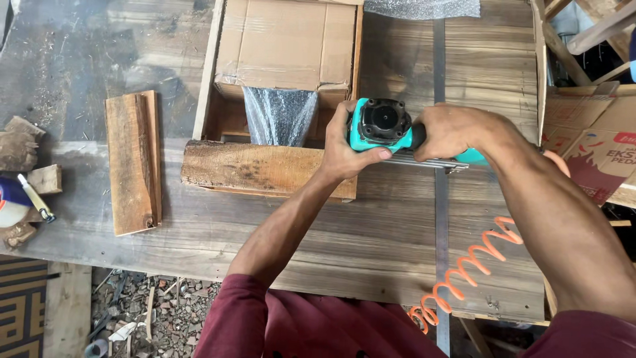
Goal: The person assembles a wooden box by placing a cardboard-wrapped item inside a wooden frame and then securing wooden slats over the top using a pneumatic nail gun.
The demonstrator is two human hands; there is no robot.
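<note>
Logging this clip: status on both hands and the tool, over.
Left hand steadies the teal nail gun; right hand shut on its handle. Gun sits at the wooden crate corner. Orange coiled hose trails clear.

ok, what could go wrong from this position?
1. The left hand steadies the head of the teal nail gun right at the corner of the wooden frame; a fastener that glances off could hit its fingers.
2. The orange coiled hose trails off the workbench edge and might snag, tugging the tool that the right hand grips.
</note>
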